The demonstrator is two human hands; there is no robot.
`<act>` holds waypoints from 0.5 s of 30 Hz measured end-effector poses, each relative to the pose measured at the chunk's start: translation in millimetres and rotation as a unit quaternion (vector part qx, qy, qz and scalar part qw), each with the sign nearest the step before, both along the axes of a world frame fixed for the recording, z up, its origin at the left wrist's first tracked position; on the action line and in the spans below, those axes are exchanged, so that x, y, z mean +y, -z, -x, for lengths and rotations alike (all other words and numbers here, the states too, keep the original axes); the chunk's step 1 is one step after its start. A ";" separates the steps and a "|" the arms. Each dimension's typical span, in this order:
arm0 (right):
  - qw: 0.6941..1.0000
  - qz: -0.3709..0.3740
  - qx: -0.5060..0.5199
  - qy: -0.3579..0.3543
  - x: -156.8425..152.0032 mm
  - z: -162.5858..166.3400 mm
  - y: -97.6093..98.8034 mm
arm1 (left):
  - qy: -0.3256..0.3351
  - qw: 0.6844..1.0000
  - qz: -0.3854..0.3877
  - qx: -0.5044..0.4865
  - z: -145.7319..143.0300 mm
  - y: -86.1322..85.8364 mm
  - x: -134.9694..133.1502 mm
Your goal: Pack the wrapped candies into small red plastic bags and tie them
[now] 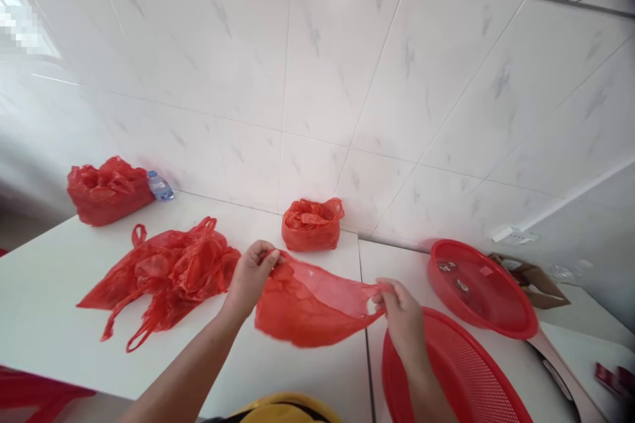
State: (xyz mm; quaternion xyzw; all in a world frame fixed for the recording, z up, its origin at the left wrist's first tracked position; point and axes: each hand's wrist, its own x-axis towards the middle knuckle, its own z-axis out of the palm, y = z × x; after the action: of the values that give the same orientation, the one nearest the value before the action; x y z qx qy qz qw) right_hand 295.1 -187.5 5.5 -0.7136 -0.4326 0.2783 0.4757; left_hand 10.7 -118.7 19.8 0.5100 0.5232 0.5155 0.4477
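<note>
A red plastic bag (307, 310) is stretched between my two hands above the white table, its mouth spread apart. My left hand (255, 274) pinches one top corner of it. At the opposite corner, my right hand (399, 310) has its fingers closed on the bag's handle. To the left of my left hand lies a loose heap of crumpled red plastic bags (173, 271), several handles sticking out. Just behind the held bag, against the wall, stands a small red bag (311, 232) stuffed with more red plastic.
At the far left are another full red bag (112, 195) and a water bottle (160, 186). On the right sit a red perforated basket (466, 370), a red basin (481, 287) with small items inside, and a cardboard box (538, 284). A tiled wall (317, 79) bounds the back.
</note>
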 end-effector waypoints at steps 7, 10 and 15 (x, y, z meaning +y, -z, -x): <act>0.963 -0.245 -0.104 -0.030 -17.0 20.4 -6.0 | 0.059 0.952 -0.202 0.221 -5.6 -11.1 -18.7; 0.982 0.002 0.000 -0.190 -16.3 23.6 38.9 | 0.268 0.923 -0.003 0.275 -3.3 25.8 -19.6; 0.938 0.144 0.209 -0.234 -36.8 16.2 77.0 | 0.292 0.942 0.161 0.043 -0.3 73.9 -27.8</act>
State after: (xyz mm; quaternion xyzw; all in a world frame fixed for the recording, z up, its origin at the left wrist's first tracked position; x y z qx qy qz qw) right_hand 278.9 -224.3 -71.5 -0.5788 -0.4331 0.5841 0.3690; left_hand 10.9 -146.5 -54.1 0.5836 0.4460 0.2482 0.6316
